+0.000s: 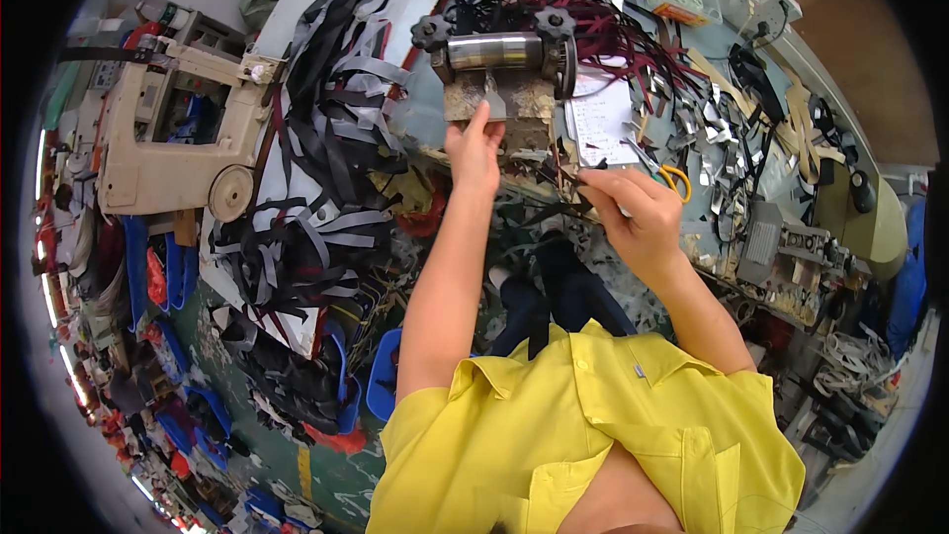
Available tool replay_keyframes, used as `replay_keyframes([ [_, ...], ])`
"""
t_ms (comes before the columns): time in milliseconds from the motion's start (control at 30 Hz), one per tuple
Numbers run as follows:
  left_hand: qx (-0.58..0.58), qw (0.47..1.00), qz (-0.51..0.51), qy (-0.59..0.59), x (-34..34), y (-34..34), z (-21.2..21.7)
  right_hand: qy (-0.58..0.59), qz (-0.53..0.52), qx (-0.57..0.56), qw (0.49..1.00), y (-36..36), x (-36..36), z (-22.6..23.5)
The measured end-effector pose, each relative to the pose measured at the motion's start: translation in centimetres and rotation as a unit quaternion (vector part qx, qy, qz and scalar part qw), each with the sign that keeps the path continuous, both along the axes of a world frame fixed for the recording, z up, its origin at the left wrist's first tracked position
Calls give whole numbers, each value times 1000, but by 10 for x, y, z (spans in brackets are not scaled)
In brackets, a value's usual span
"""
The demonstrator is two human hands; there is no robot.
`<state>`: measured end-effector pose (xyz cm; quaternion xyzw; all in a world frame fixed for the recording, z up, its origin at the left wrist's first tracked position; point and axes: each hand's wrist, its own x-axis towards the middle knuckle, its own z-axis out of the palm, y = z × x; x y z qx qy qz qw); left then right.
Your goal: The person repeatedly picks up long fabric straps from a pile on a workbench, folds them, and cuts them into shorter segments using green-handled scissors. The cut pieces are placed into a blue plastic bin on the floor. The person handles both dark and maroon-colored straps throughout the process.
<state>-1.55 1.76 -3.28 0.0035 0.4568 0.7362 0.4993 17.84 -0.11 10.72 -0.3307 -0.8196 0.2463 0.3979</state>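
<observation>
In front of me on the bench stands a roller machine (pixel 499 51) with a steel roller and two black knobs. My left hand (pixel 474 153) is at the near edge of its worn, glue-stained plate (pixel 465 99). The fingers close on a small grey piece (pixel 493 97) that lies on the plate just before the roller. To the right of the machine, my right hand (pixel 638 208) is pinched at the bench edge, beside small dark scraps (pixel 554 173). What its fingertips hold is too small to make out.
Black and grey straps (pixel 341 138) heap up on the left. Dark red straps (pixel 623 25) lie behind the machine. Written paper (pixel 601 119) and yellow-handled scissors (pixel 676 181) are right of it. Cut pieces (pixel 712 129) cover the right bench. A beige sewing machine (pixel 178 129) stands far left.
</observation>
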Motion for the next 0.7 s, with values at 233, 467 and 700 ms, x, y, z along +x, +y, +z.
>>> replay_keyframes([
  [233,29,987,-141,-71,38,-59,66,120,-27,-471,874,-11,-18,-6],
  [467,19,956,-131,261,53,-113,95,175,-6,-588,789,-21,-32,-9],
  [700,-11,856,-150,494,67,-133,107,181,-40,-467,864,-29,-32,-15],
])
